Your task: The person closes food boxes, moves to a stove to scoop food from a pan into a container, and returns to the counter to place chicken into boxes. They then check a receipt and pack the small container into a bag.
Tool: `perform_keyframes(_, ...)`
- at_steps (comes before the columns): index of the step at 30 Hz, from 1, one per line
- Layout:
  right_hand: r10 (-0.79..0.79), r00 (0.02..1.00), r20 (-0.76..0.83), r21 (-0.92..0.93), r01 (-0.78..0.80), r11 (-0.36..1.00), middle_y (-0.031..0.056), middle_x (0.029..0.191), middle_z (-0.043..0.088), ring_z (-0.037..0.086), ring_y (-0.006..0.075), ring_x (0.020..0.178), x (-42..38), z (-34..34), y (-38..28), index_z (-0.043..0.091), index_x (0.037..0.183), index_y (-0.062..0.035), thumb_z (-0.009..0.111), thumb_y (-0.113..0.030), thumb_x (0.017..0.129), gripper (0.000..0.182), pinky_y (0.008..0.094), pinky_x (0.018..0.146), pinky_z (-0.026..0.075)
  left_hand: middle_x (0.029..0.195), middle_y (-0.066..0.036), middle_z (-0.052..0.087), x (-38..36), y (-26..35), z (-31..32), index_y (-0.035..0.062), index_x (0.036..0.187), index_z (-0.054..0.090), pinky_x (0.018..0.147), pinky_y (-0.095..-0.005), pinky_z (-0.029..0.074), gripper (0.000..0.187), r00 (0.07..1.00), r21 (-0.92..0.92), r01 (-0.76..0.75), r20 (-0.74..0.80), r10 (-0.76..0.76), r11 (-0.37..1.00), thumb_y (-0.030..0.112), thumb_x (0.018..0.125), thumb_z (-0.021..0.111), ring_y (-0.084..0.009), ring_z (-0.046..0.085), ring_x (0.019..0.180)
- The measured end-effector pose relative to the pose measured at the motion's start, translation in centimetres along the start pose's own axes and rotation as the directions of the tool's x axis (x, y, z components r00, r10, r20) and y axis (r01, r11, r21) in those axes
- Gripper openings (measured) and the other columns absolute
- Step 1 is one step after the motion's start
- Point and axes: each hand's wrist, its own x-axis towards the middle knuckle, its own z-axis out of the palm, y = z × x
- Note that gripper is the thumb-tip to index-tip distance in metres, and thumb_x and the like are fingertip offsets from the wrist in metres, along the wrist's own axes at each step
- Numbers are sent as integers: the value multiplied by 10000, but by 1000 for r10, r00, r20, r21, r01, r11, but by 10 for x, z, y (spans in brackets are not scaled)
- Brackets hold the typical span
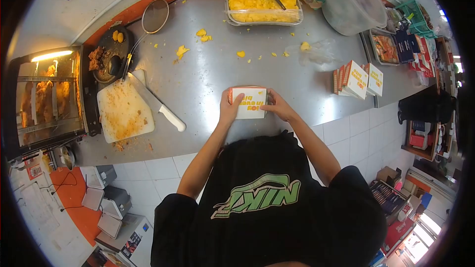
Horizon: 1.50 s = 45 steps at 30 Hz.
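Note:
A white and orange carton with yellow lettering is between my hands at the counter's front edge. My left hand grips its left side, thumb on the top face. On its right side my right hand holds it in the same way. Beyond the carton, bits of yellow food lie scattered on the metal counter. More cartons of the same kind stand to the right.
At the back is a tub of yellow food with a black spoon. On the left lie a knife, a stained cutting board, a strainer and a dark pan. A large clear container stands at back right.

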Motion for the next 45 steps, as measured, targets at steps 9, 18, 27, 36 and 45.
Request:
perform_keyframes(9, 207, 957, 203, -167, -175, 970, 66, 1115, 488, 480, 192, 1097, 17, -22, -8, 408, 1117, -59, 720, 26, 633, 582, 328, 950, 389, 929, -79, 588, -13, 14, -1, -25, 1066, 508, 734, -240, 478, 343, 986, -93, 63, 160, -48, 994, 157, 823, 669, -117, 567, 826)
perform_keyframes(18, 102, 962, 255, -881, 188, 434, 200, 1233, 442, 393, 300, 1204, 16, 1, -4, 269, 1348, -38, 789, -152, 549, 960, 451, 986, 321, 953, -126, 587, -13, 9, -5, -14, 1033, 511, 719, -311, 483, 427, 978, 487, -195, 37, 203, 851, 255, 773, 718, -193, 578, 838)
perform_keyframes(27, -108, 982, 157, -860, 190, 474, 245, 1335, 271, 307, 407, 1237, -32, 6, -24, 187, 1414, -69, 775, -192, 510, 1086, 444, 1032, 274, 881, -115, 630, 0, 38, 4, -37, 1027, 550, 661, -283, 480, 364, 990, 533, 51, 86, -114, 845, 264, 842, 640, -161, 592, 768)
perform_keyframes(36, -511, 860, -10, -922, 190, 338, 196, 1377, 274, 293, 331, 1281, -210, -241, -223, 205, 1419, -66, 729, -214, 532, 1041, 364, 1076, 242, 1214, -153, 504, 2, 138, 203, 57, 1281, 384, 868, -367, 468, 479, 706, 115, 14, 702, -91, 993, 340, 918, 516, -252, 513, 1103)
perform_keyframes(45, -328, 941, -84, -888, 79, 453, 187, 1487, 31, 139, 352, 1364, -204, -407, -194, 79, 1452, -163, 853, -355, 484, 1254, 456, 1095, 176, 1363, -166, 360, 10, 88, 335, 137, 1372, 294, 990, -577, 267, 708, 724, 217, 408, 515, -460, 887, 631, 871, 372, -326, 360, 1254)
